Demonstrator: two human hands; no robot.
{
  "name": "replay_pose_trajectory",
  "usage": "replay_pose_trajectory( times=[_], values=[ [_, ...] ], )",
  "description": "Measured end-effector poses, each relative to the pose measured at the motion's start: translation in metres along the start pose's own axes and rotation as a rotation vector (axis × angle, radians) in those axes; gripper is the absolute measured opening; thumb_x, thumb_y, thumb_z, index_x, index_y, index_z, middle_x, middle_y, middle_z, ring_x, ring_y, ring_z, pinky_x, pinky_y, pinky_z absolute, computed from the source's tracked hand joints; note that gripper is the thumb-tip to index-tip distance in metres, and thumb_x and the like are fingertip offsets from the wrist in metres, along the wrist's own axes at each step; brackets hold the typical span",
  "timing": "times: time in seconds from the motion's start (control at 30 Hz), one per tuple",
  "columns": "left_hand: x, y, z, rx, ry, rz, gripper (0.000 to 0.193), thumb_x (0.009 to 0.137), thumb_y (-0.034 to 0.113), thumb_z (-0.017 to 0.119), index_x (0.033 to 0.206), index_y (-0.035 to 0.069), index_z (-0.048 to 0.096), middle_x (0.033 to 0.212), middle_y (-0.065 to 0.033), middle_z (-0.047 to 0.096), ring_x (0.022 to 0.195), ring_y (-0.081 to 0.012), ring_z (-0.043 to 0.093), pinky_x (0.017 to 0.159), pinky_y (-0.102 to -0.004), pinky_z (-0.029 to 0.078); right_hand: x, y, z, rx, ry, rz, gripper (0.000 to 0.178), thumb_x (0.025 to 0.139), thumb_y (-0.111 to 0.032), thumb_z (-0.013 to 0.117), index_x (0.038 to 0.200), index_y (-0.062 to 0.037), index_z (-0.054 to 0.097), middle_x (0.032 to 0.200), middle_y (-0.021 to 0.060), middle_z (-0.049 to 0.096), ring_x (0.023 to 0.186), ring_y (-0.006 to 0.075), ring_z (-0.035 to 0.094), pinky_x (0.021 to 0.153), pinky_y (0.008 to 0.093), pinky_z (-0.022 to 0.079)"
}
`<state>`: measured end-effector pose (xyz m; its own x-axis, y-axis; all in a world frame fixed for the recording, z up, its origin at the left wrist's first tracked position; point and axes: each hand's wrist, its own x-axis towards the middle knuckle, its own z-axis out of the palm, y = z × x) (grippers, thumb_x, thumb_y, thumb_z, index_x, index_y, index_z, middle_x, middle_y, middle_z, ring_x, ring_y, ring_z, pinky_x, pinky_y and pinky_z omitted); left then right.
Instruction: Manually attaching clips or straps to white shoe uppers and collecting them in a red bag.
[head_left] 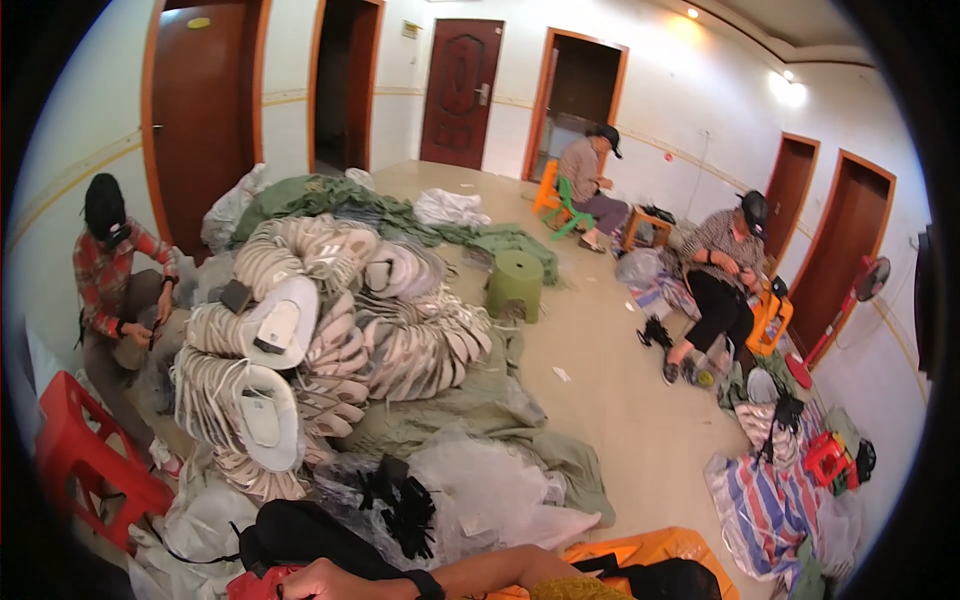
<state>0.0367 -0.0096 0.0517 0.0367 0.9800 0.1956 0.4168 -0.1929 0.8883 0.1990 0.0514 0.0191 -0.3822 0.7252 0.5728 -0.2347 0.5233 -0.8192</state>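
Note:
My right hand (325, 580) is at the lower edge, its forearm reaching in from the right with a black band at the wrist. Its fingers look curled together, and the frame edge cuts off part of them, so what they hold is hidden. A red item (255, 584) lies right beside the fingertips. Just beyond my black-clad leg (310, 535), a bunch of black straps (400, 503) rests on clear plastic sheeting (485, 470). My left hand is out of view. Farther off rises a heap of beige and white sole-shaped shoe pieces (275, 322), stacked in curved rows.
A red plastic stool (95, 455) stands at left near a seated person (125, 270). Two more people (595, 185) sit at right, bent over their hands. A green bucket-like tub (515, 285) stands beyond the heap. Striped bags (770, 500) lie at right; an orange bag (665, 545) is near me.

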Motion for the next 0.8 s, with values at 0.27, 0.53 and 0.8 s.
replay_pose_trajectory(
  times=[0.27, 0.53, 0.8],
  values=[
    [0.003, -0.002, -0.001, -0.093, -0.112, 0.199, 0.021, 0.069, -0.006, 0.056, 0.089, -0.001, 0.057, 0.087, -0.0095, 0.058, 0.083, -0.0209, 0.055, 0.075, -0.0283, 0.043, -0.01, -0.004, 0.001, 0.327, -0.145, 0.654, 0.009, 0.063, -0.003, 0.063, 0.069, 0.0005, 0.057, 0.061, 0.0023, 0.054, 0.058, 0.0098, 0.052, 0.055, 0.0231, 0.04],
    [0.008, -0.021, 0.003, -0.023, -0.09, 0.529, 0.026, 0.071, -0.002, 0.062, 0.095, 0.001, 0.051, 0.097, -0.0161, 0.056, 0.094, -0.0296, 0.054, 0.079, -0.0352, 0.045, -0.012, 0.011, -0.003, -0.377, -0.199, -0.017, 0.023, 0.062, -0.015, 0.07, 0.079, -0.001, 0.063, 0.088, 0.0109, 0.06, 0.084, 0.0251, 0.058, 0.072, 0.0315, 0.045],
    [0.005, -0.027, 0.002, 0.384, -0.046, 0.675, 0.031, 0.068, 0.007, 0.058, 0.095, -0.004, 0.05, 0.09, -0.0145, 0.053, 0.088, -0.0291, 0.054, 0.073, -0.0343, 0.047, 0.025, -0.039, 0.008, -0.552, -0.228, -0.349, 0.038, 0.062, -0.027, 0.074, 0.085, -0.0011, 0.059, 0.066, 0.01, 0.055, 0.057, 0.0223, 0.054, 0.05, 0.0313, 0.043]
  ],
)
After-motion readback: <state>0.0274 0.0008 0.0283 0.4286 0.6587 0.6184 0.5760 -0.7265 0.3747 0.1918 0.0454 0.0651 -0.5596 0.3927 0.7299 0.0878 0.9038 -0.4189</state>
